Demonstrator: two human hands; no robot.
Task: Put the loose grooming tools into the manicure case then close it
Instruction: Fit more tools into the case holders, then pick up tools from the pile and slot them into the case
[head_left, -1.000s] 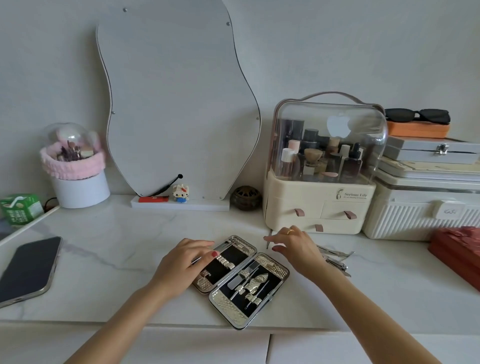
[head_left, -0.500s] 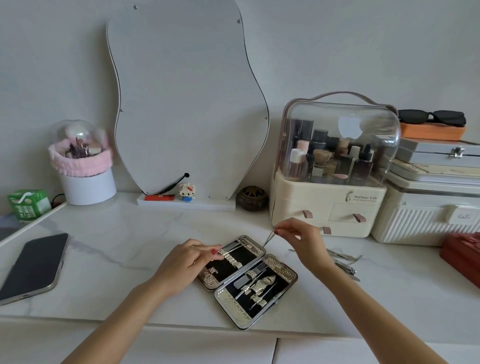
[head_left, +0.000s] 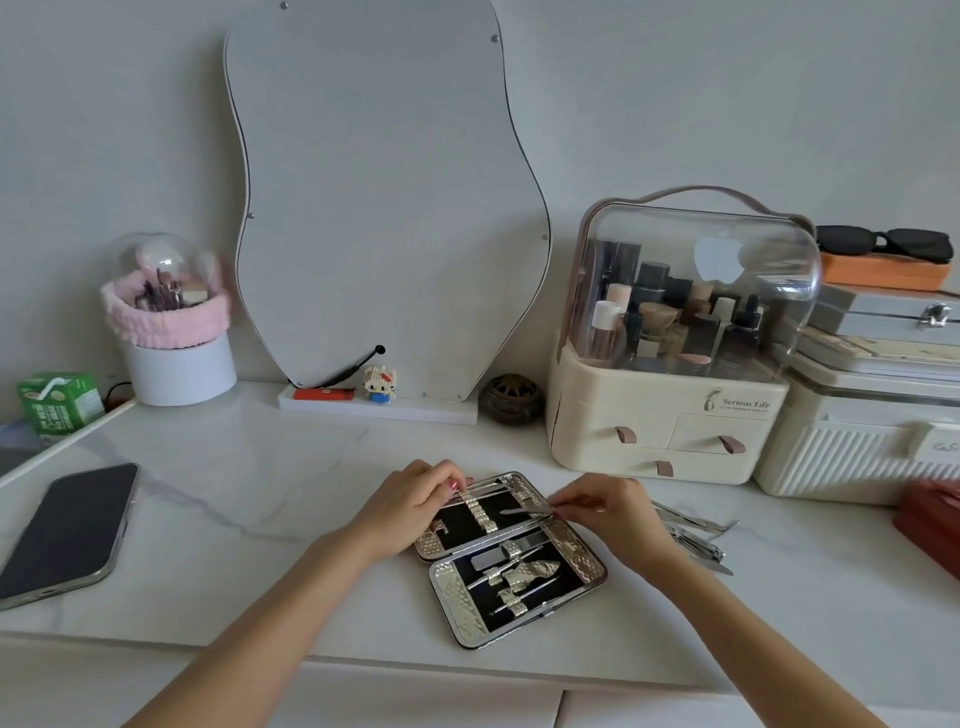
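The manicure case (head_left: 460, 608) lies open on the white marble table, gold-patterned rim, black lining, two halves. Several metal tools sit under straps in the near half. My left hand (head_left: 410, 506) rests on the far half's left end, fingertips curled on the tools by the strap there. My right hand (head_left: 605, 506) pinches a thin metal tool (head_left: 522, 511) and holds it flat over the far half, tip pointing left. More loose metal tools (head_left: 693, 538) lie on the table right of the case, partly behind my right wrist.
A phone (head_left: 65, 530) lies at the left. A wavy mirror (head_left: 387, 208), a white pot with a pink band (head_left: 174, 332), a cream cosmetics organiser (head_left: 670, 431), stacked boxes (head_left: 872, 415) and a red box (head_left: 930, 525) line the back and right.
My right hand lifted a thin tool from beside the case and has brought it down and left over the far half. My left hand stayed on the case's far half.
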